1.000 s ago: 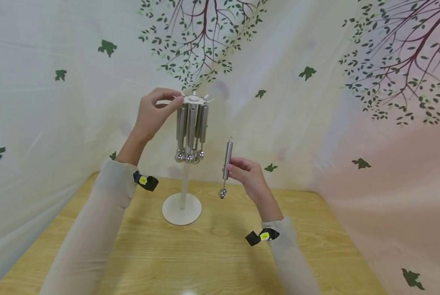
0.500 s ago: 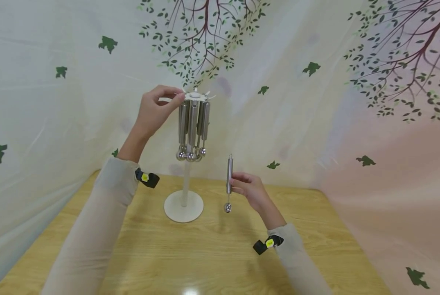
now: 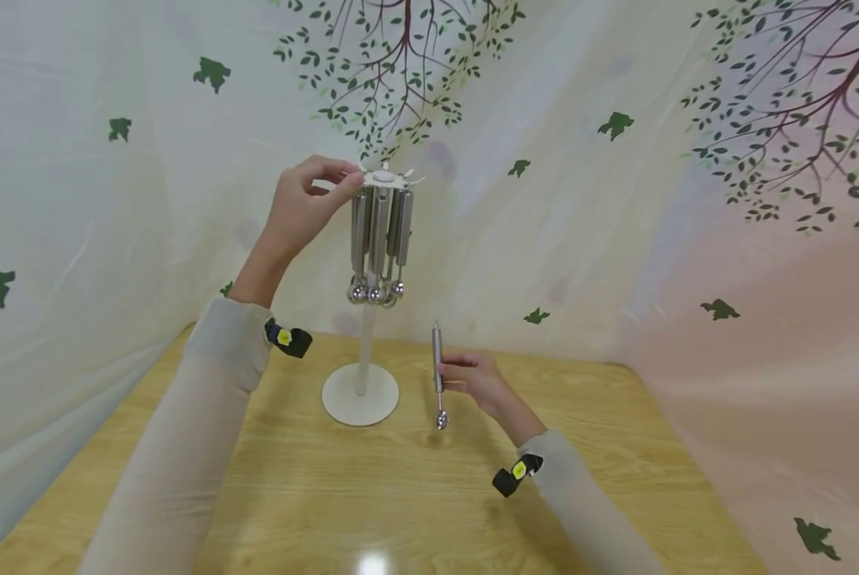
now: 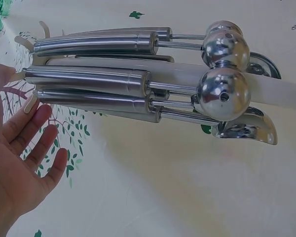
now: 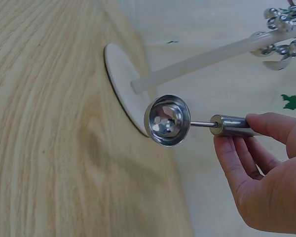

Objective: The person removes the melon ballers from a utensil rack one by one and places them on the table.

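In the head view a white rotating utensil stand rises from a round base, with several steel-handled melon ballers hanging under its top. My left hand pinches a hook at the left rim of that top; the other fingers fan out below it in the left wrist view. Thumb and fingers of my right hand pinch the handle of a single melon baller, held upright with the scoop down. In the right wrist view its hollow bowl faces the camera, apart from the base.
Under everything lies a wooden table, with the stand near its back edge. Fabric printed with leaves and branches hangs close behind and at both sides. Each wrist wears a black strap.
My right hand has lowered the melon baller toward the table, first slightly right, then back left. My left hand keeps its pinch at the stand's top.
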`<state>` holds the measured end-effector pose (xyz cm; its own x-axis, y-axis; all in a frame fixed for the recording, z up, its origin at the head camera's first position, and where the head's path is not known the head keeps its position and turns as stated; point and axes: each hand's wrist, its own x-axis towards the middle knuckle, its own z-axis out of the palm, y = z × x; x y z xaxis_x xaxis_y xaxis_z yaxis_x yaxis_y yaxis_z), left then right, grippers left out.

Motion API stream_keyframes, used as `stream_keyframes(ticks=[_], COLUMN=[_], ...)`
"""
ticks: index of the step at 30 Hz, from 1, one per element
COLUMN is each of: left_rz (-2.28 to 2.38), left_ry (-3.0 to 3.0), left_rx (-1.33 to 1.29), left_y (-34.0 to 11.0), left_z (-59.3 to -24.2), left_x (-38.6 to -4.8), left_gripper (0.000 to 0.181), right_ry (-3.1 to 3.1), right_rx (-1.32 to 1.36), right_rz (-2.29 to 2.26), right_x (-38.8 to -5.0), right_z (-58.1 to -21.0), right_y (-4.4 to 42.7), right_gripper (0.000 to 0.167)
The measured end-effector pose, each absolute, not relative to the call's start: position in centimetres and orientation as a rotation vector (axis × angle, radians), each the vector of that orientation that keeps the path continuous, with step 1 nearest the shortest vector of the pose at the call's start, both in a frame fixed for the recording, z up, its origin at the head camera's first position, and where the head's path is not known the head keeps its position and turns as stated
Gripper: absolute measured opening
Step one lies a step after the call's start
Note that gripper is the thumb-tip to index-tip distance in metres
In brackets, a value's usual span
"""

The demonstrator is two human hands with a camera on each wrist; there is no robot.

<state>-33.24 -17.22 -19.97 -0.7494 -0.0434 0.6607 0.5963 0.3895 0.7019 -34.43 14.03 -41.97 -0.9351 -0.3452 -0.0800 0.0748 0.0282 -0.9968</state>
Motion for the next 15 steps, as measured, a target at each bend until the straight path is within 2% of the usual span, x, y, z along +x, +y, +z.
stream_keyframes(ticks=[15], left_rz=[-1.442], left_ry=[-2.024], left_rx=[-0.519], left_y=[-17.3], left_z=[-20.0], left_x=[-33.1], left_gripper=[0.034], right_ry=[1.975], right_rx=[-0.183], right_rz=[-1.946], right_x=[-34.8], right_z=[-44.4], right_y=[13.1], right_gripper=[0.033])
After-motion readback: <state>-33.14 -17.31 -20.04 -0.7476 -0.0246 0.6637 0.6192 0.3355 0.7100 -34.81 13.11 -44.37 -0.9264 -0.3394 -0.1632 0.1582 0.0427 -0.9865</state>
